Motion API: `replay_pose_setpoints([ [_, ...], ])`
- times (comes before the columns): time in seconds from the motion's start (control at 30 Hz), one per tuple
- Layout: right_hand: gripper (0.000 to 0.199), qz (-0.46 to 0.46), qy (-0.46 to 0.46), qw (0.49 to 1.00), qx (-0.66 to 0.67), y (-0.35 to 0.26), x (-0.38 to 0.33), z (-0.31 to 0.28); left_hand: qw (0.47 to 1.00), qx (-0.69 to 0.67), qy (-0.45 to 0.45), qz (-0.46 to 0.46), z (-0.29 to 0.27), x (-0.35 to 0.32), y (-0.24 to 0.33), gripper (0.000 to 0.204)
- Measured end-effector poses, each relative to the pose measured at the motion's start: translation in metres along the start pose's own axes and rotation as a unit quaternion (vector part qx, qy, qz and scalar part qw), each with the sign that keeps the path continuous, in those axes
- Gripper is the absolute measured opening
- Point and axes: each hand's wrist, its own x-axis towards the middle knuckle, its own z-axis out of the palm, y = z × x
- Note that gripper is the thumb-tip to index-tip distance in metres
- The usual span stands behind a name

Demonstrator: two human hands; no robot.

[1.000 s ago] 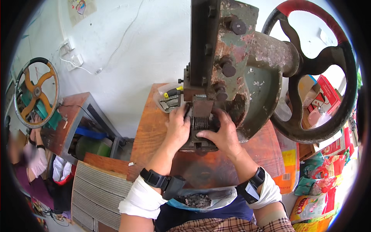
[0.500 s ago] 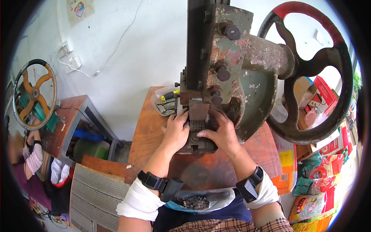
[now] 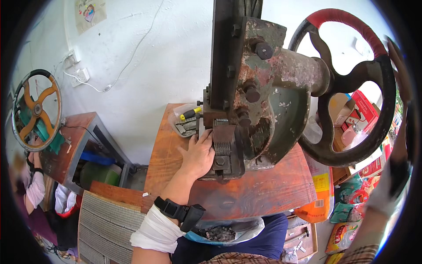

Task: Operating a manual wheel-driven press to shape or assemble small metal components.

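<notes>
My left hand (image 3: 198, 155) rests on the base of a heavy hand-wheel screw press (image 3: 259, 88). Its fingers are stretched out and apart, and their tips lie against the left side of the die block (image 3: 223, 132). Just right of the hand is a stack of thin toothed metal strips (image 3: 222, 148), with a bolted clamp (image 3: 220, 162) in front. At the far right edge my right hand (image 3: 399, 66) is raised beside the large handwheel (image 3: 387, 97), whose rim has a red-wrapped section. Motion and the dark picture rim smear its fingers, and whether it touches the wheel is unclear.
A plastic tub (image 3: 187, 127) with a yellow-black tool and metal pieces stands behind my left hand. A bag of metal scraps (image 3: 220, 233) lies at my lap. Ribbed panel (image 3: 105, 224) at lower left; another person's arm (image 3: 36, 176) near a second wheel press. Boxes and bags (image 3: 351, 198) right.
My right hand has left the metal strips and swung up to the far right, beside the handwheel. My left hand stays at the die. The view has shifted slightly.
</notes>
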Motion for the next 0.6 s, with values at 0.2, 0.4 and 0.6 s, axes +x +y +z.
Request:
replay_pose_setpoints([
  [0.2, 0.032, 0.137, 0.031, 0.930, 0.340, 0.059, -0.001, 0.043, 0.999, 0.013, 0.016, -0.044, -0.006, -0.010, -0.018, 0.046],
  [0.4, 0.020, -0.085, 0.328, 0.941, 0.001, 0.169, -0.221, 0.187, 0.999, -0.015, -0.030, -0.037, -0.002, -0.007, -0.002, 0.045],
  [0.6, 0.032, 0.177, 0.097, 0.979, 0.008, 0.129, -0.114, 0.033, 0.998, 0.000, -0.013, -0.060, -0.008, -0.008, -0.005, 0.045],
])
